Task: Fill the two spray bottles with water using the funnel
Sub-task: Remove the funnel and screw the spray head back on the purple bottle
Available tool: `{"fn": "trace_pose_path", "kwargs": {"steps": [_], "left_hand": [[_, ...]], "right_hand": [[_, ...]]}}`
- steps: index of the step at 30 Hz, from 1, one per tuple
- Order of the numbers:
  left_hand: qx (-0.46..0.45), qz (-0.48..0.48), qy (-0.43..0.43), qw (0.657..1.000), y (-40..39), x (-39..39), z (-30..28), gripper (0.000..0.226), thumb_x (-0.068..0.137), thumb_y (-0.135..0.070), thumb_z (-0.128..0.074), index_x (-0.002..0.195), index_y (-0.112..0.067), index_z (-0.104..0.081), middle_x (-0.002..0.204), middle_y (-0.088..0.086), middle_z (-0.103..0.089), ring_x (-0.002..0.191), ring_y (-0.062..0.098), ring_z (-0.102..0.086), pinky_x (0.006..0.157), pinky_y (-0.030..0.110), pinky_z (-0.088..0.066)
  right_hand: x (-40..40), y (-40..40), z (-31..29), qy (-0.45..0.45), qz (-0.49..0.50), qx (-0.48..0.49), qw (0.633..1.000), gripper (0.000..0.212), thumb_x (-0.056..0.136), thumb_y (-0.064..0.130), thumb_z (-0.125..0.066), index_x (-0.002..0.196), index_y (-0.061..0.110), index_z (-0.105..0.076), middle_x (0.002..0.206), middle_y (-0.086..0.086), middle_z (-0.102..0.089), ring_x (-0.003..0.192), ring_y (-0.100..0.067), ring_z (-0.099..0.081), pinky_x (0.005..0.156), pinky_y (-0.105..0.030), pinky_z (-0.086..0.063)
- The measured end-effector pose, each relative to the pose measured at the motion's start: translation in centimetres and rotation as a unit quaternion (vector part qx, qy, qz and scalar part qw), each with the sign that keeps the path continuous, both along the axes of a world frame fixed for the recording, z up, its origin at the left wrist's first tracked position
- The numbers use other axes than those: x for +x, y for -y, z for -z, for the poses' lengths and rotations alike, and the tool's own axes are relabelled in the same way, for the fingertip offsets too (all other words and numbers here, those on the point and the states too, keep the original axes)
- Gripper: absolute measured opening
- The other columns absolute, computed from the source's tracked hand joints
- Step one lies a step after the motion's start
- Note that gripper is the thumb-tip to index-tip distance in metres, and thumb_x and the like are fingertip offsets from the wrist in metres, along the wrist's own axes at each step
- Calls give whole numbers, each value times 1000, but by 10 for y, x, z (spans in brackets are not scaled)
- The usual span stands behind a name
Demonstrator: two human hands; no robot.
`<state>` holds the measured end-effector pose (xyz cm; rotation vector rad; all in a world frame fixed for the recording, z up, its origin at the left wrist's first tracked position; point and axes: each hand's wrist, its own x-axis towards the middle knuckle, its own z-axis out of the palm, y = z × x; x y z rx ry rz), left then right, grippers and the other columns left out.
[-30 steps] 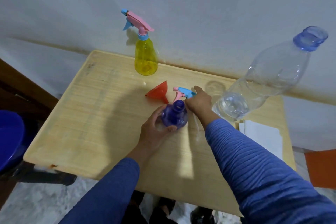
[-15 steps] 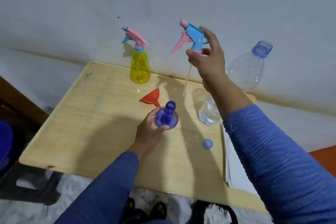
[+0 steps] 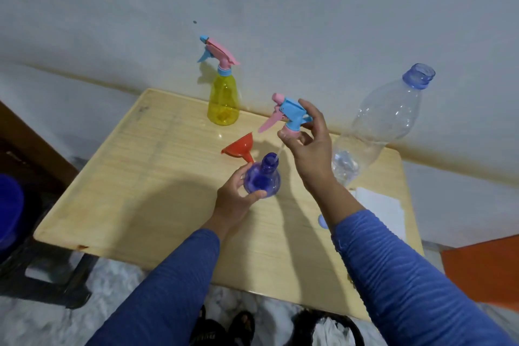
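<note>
Right hand [image 3: 309,149] pinches sprayer [image 3: 292,115] above bottle [image 3: 262,180], tube tip at neck; left hand [image 3: 236,199] grips bottle

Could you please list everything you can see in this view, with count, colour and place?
Table: one, light wood, against the wall.
Spray bottle: one, yellow, pink-and-blue head on, far edge.
Spray bottle body: one, purple, open neck, table centre.
Spray head: one, blue and pink, above the purple bottle, its tube at the neck.
Funnel: one, red, on its side beside the purple bottle.
Water bottle: one, clear, uncapped, right.
Cap: one, blue, near right sleeve.
Paper: white, right edge.
Left hand: grip on purple bottle.
Right hand: grip on spray head.
</note>
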<state>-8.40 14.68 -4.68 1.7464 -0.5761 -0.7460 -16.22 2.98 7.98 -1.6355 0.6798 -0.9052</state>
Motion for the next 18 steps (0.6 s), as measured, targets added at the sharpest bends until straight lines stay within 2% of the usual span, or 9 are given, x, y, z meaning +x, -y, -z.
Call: {"fn": "trace_pose_path", "kwargs": {"steps": [3, 6, 8, 11, 14, 16, 18], "left_hand": [[5, 0, 3, 1000, 0, 1, 2, 70, 70, -23, -79, 131, -37, -48, 111, -23, -58, 100, -9, -54, 74, 1, -40], [17, 9, 13, 1000, -1, 2, 1, 65, 72, -25, -78, 129, -37, -48, 107, -23, -58, 92, -12, -54, 67, -4, -39], [16, 13, 18, 1000, 0, 2, 1, 63, 73, -24, -78, 127, -37, -49, 105, -23, -59, 89, -15, -54, 67, -5, -38], [23, 13, 35, 999, 0, 1, -2, 56, 76, -22, -76, 123, -34, -49, 99, -24, -56, 80, -22, -48, 66, -6, -35], [21, 20, 57, 998, 0, 0, -4, 55, 72, -32, -74, 117, -43, -45, 95, -32, -54, 80, -26, -50, 67, -6, -36], [19, 18, 55, 998, 0, 0, -4, 56, 68, -37, -71, 117, -45, -44, 94, -32, -54, 82, -26, -50, 67, -5, -36], [18, 18, 58, 998, 0, 0, -4, 63, 66, -41, -70, 125, -41, -46, 100, -30, -55, 85, -22, -50, 68, -5, -36]], "right_hand": [[-5, -11, 34, -29, 7, 8, 1000, 58, 78, -3, -68, 120, 33, -51, 114, 20, -54, 100, -2, -55, 86, -25, -51], [-5, -17, 52, -61, 8, 0, 998, 54, 79, 3, -68, 116, 39, -50, 110, 28, -55, 102, -11, -59, 94, -41, -50], [-2, -17, 54, -72, 3, -15, 997, 53, 80, 6, -68, 116, 39, -48, 113, 29, -51, 108, -12, -57, 97, -45, -47], [0, -16, 55, -84, -20, -56, 995, 55, 80, 8, -69, 119, 40, -46, 115, 31, -50, 111, -5, -53, 98, -40, -47], [2, -14, 59, -88, -24, -91, 992, 62, 81, 10, -70, 126, 42, -42, 121, 15, -50, 110, -3, -52, 96, -26, -48], [4, -14, 61, -92, -11, -85, 992, 65, 79, 10, -72, 126, 43, -43, 112, 7, -48, 102, 8, -51, 90, -15, -47], [5, -15, 64, -94, -6, -76, 993, 63, 76, 9, -74, 124, 40, -48, 104, 4, -46, 96, 8, -50, 87, -15, -47]]}}
